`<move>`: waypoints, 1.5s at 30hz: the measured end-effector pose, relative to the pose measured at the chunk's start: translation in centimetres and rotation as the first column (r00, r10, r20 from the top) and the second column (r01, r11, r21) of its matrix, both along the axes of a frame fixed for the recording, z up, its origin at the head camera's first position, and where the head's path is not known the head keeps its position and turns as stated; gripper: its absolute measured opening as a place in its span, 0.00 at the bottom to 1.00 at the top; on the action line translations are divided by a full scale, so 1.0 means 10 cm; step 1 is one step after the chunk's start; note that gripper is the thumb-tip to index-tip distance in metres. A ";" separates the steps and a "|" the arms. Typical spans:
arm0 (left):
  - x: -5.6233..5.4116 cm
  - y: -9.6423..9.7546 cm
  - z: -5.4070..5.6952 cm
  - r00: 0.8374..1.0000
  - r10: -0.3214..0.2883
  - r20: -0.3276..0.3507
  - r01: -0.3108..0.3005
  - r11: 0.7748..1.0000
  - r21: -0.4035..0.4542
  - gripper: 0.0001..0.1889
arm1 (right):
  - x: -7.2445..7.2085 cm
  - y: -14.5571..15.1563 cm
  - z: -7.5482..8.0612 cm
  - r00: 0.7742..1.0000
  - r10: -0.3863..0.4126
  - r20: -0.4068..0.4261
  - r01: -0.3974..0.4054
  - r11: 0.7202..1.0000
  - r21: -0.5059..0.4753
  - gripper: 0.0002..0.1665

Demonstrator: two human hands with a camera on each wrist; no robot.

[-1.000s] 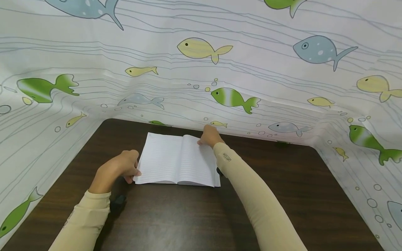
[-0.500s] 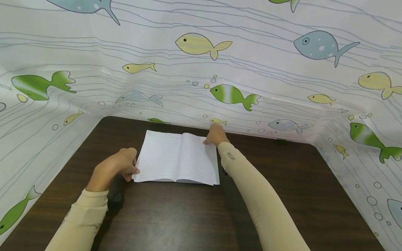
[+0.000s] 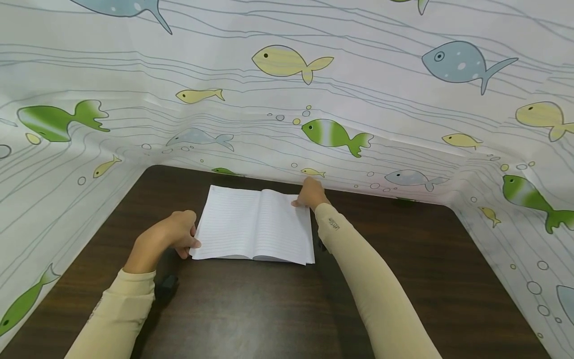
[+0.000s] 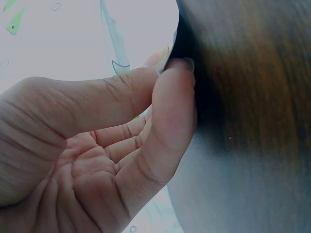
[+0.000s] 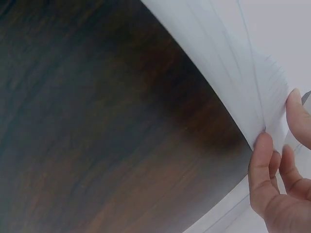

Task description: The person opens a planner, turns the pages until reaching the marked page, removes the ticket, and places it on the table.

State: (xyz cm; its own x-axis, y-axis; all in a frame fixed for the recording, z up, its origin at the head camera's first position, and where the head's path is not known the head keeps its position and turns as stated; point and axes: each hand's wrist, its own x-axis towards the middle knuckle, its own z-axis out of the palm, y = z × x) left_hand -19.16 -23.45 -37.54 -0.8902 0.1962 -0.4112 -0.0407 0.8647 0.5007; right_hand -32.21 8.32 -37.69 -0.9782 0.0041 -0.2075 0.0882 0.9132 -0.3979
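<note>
An open notebook [image 3: 229, 224] with white lined pages lies on the dark wooden table. My left hand [image 3: 172, 233] pinches its near left corner; in the left wrist view the thumb and index finger of that hand [image 4: 112, 145] meet on the paper's edge. At the far right corner of the notebook, my right hand [image 3: 310, 193] has its thumb on the top of the page and the other fingers past the edge. In the right wrist view the white pages [image 5: 233, 63] pass between the thumb and fingers of the right hand [image 5: 286, 189]. The far right corner is hidden.
Brown table [image 3: 251, 309] surface extends in front of the notebook and to its right. A white sheet [image 3: 358, 75] printed with fish hangs behind the table and along both sides. Close behind the right hand runs the table's back edge.
My right hand has slid a little to the right along the page toward its outer corner. The left hand keeps its hold, and the head view has shifted slightly.
</note>
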 end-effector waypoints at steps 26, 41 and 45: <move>-0.01 0.02 0.04 1.000 -0.007 0.011 0.006 1.000 0.011 0.13 | -0.19 0.28 -0.16 0.999 0.044 0.011 -0.042 0.989 -0.143 0.08; 0.01 0.02 0.02 1.000 -0.009 0.002 0.009 1.000 0.013 0.11 | -0.20 0.34 0.00 0.992 0.125 0.035 -0.121 0.988 -0.094 0.13; 0.00 0.02 0.02 1.000 -0.010 0.001 0.010 1.000 0.016 0.11 | -0.22 0.31 0.04 0.993 0.112 0.039 -0.107 0.987 -0.121 0.23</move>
State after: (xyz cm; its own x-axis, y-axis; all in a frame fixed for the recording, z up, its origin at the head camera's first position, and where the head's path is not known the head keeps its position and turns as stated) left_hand -19.12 -23.21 -37.36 -0.8877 0.2117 -0.4088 -0.0323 0.8572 0.5140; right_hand -34.39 11.47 -37.33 -0.9609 -0.1300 -0.2445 0.0108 0.8648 -0.5020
